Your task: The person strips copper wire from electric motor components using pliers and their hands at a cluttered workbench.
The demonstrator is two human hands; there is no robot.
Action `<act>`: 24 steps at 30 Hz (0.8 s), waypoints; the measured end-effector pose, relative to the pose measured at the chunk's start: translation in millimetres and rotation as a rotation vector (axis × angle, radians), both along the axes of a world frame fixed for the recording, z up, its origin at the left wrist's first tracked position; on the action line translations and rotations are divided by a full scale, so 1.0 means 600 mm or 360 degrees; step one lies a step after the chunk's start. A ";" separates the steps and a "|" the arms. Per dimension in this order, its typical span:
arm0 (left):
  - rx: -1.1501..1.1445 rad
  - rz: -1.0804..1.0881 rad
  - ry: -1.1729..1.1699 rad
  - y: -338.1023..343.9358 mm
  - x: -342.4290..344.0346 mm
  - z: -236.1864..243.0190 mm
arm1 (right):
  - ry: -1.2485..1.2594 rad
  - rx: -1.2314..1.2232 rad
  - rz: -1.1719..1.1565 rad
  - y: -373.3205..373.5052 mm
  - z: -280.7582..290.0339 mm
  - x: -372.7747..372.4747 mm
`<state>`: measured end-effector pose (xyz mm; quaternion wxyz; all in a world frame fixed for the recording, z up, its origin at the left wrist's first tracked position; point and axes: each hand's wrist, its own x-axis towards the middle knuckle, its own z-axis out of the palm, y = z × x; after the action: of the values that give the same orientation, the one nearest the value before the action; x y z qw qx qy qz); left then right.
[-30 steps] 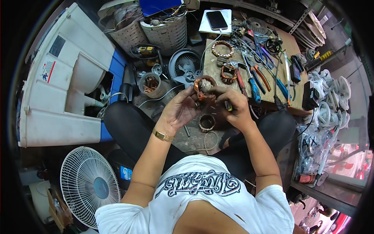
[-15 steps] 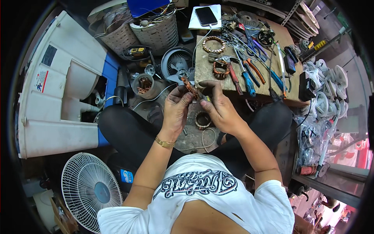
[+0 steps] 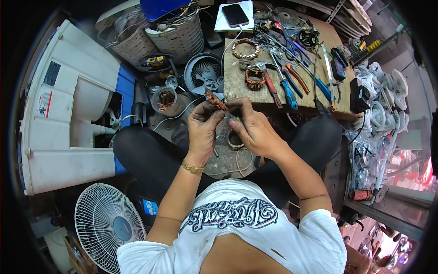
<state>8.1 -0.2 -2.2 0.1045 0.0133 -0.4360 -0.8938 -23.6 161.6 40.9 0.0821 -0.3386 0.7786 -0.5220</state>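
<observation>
My hands meet in front of me, above the floor between my knees. A reddish-brown copper winding piece (image 3: 216, 101) sticks up between them; fingers cover much of its lower part. My left hand (image 3: 203, 130) is closed, gripping this piece with thumb and fingers. My right hand (image 3: 256, 129) pinches its near end, its thumb close to the left thumb. Below them, a ring-shaped stator (image 3: 235, 140) lies on the floor. On the wooden board to the right rest a copper-wound stator (image 3: 254, 80) and a round wound ring (image 3: 245, 48).
Beside those lie a red-handled hammer (image 3: 273, 90), a blue-handled tool (image 3: 289, 95) and orange-handled pliers (image 3: 299, 81). A tub with copper scraps (image 3: 167, 109) and a fan housing (image 3: 203, 73) stand ahead. A white fan grille (image 3: 109, 228) is at lower left, bundled white cords (image 3: 383, 91) far right.
The copper piece and both hands have shifted slightly left. My right fingers have bent inward, closer to the left hand. The view has turned a little.
</observation>
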 end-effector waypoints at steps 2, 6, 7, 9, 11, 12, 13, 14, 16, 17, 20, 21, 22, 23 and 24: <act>0.0014 0.0006 0.0030 0.000 0.001 -0.002 | 0.0025 -0.0023 0.0004 0.000 -0.003 0.000; 0.0008 0.0002 0.0067 0.003 0.005 0.005 | 0.0133 -0.0061 -0.0018 -0.003 -0.010 0.000; -0.0004 0.0009 0.0073 0.003 0.007 0.003 | 0.0145 -0.0060 -0.0017 -0.004 -0.009 0.000; -0.0030 0.0022 0.0086 0.004 0.010 -0.002 | 0.0109 -0.0082 -0.0016 -0.007 -0.003 0.001; -0.0052 0.0086 0.0106 0.008 0.014 -0.004 | 0.0122 -0.0085 -0.0030 -0.012 0.001 0.001; -0.0065 0.0118 0.0115 0.010 0.015 -0.002 | 0.0151 -0.0079 -0.0046 -0.015 0.001 0.002; -0.0098 0.0156 0.0122 0.012 0.015 0.001 | 0.0179 -0.0073 -0.0060 -0.017 0.002 0.002; -0.0132 0.0194 0.0129 0.014 0.013 0.005 | 0.0094 -0.0123 -0.0079 -0.019 0.003 0.003; -0.0197 0.0241 0.0133 0.016 0.011 0.012 | -0.0074 -0.0231 -0.0113 -0.024 0.006 0.005; -0.0224 0.0247 0.0127 0.016 0.010 0.013 | -0.0112 -0.0238 -0.0138 -0.026 0.008 0.006; -0.0253 0.0283 0.0116 0.019 0.006 0.011 | -0.0113 -0.0174 -0.0208 -0.030 0.012 0.005; -0.0252 0.0293 0.0106 0.021 0.007 0.009 | -0.0050 -0.0095 -0.0233 -0.030 0.008 0.005; -0.0221 0.0307 0.0107 0.022 0.007 0.009 | 0.0014 -0.0015 -0.0260 -0.029 0.004 0.004; -0.0146 0.0271 0.0087 0.018 0.006 0.009 | 0.0051 -0.0054 -0.0231 -0.030 -0.001 0.005; -0.0068 0.0234 0.0071 0.008 0.005 0.010 | 0.0092 -0.0090 -0.0202 -0.032 -0.004 0.004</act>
<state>11.0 4.7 4.1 0.1799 0.0232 -0.4504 -0.8742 -21.1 142.5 38.5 0.0166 -0.3056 0.7855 -0.5378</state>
